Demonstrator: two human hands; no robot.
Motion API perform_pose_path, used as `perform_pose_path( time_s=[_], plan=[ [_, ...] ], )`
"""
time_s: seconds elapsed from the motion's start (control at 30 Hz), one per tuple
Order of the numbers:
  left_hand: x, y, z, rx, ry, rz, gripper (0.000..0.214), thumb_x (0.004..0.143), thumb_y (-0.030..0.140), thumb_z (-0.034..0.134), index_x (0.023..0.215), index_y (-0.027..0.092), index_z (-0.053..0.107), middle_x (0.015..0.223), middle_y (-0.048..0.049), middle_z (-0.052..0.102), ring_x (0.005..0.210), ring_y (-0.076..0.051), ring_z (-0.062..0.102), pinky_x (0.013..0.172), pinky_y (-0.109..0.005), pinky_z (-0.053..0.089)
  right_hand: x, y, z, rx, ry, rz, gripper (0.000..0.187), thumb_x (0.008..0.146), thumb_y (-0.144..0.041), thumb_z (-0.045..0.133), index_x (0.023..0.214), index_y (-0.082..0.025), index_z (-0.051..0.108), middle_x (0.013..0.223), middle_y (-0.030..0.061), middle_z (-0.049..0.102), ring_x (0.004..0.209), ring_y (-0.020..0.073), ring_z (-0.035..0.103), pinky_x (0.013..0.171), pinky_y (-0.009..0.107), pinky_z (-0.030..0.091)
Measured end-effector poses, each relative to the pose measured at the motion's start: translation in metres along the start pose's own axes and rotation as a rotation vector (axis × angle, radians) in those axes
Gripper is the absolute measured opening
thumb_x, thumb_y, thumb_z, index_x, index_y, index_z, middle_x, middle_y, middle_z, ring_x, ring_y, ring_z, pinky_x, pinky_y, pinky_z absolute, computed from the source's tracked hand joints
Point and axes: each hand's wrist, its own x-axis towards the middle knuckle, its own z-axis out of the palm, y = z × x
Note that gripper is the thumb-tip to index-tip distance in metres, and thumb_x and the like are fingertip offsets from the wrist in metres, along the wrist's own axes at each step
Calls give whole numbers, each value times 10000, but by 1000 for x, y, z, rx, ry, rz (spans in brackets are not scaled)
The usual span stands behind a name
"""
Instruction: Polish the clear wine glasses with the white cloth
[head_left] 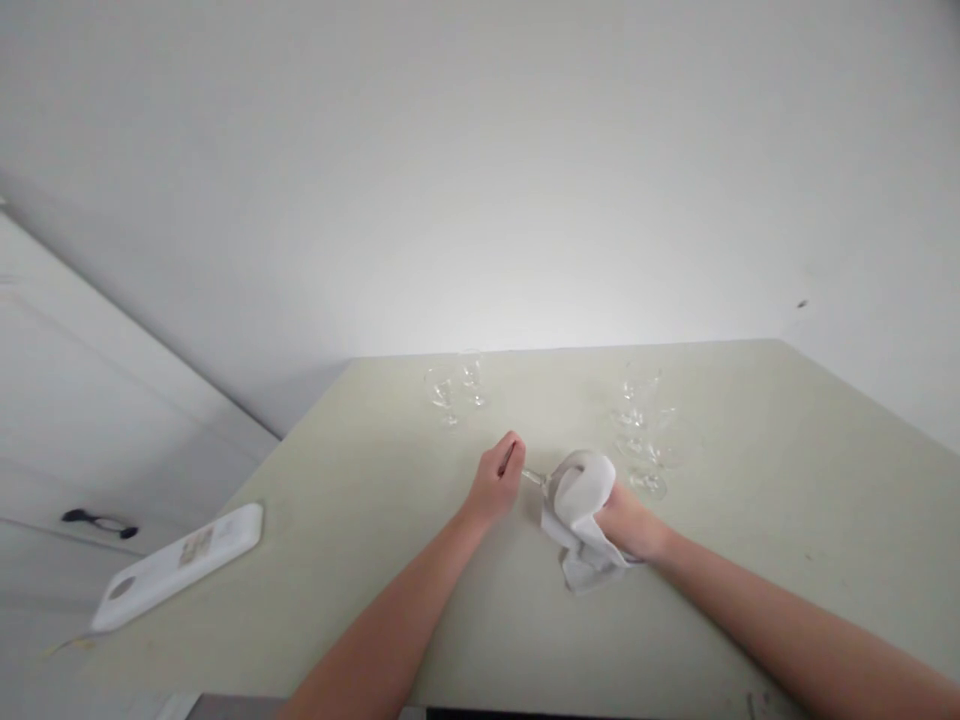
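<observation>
My left hand [499,478] is closed around the foot end of a stemmed glass [534,476], which lies tilted sideways above the table. A white cloth [589,490] is wrapped over the glass's bowl, so most of the bowl is hidden. My right hand [624,515] grips the cloth around the bowl, and its fingers are largely covered by the folds. One loose end of the cloth hangs down below my right hand. Just beyond and to the right of that hand stand several clear stemmed glasses [634,415].
Two more clear glasses [448,398] stand at the back left of the pale green table [337,560]. A long white device [180,568] with a cord lies at the left edge. White cabinet doors with a dark handle [100,522] are at the left; a white wall [480,200] rises behind.
</observation>
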Motion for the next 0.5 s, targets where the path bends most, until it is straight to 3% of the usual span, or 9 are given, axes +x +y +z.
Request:
perform_pose_path(
  time_s=[0.1, 0.2, 0.37, 0.5],
  plan=[
    [4, 0, 1, -98, -21, -141, 404, 977, 515, 443, 712, 213, 409, 590, 58, 393, 540, -106, 362, 529, -241, 291, 5, 5, -5, -137, 92, -155, 528, 618, -251, 866, 1047, -229, 558, 936, 9, 664, 847, 203, 624, 765, 321, 536],
    [4, -2, -1, -206, -87, -188, 394, 934, 536, 515, 731, 209, 432, 580, 65, 411, 510, -93, 338, 494, -223, 276, 7, 7, -8, -129, 86, -184, 485, 668, -255, 844, 1075, -240, 581, 972, 39, 679, 893, 238, 642, 795, 353, 544],
    [3, -8, -8, -320, -151, -130, 463, 924, 604, 458, 697, 200, 456, 521, 60, 401, 460, -86, 328, 448, -217, 246, 3, 5, -6, 55, 142, -3, 441, 643, -441, 851, 979, -230, 658, 845, 50, 702, 837, 281, 664, 776, 452, 570],
    [6, -9, -13, -418, -306, -197, 417, 888, 551, 483, 681, 189, 494, 474, 50, 428, 425, -85, 342, 429, -210, 248, 1, 3, -4, 133, 242, 102, 443, 644, -530, 815, 950, -243, 674, 806, 33, 711, 758, 250, 651, 675, 389, 569]
  ],
)
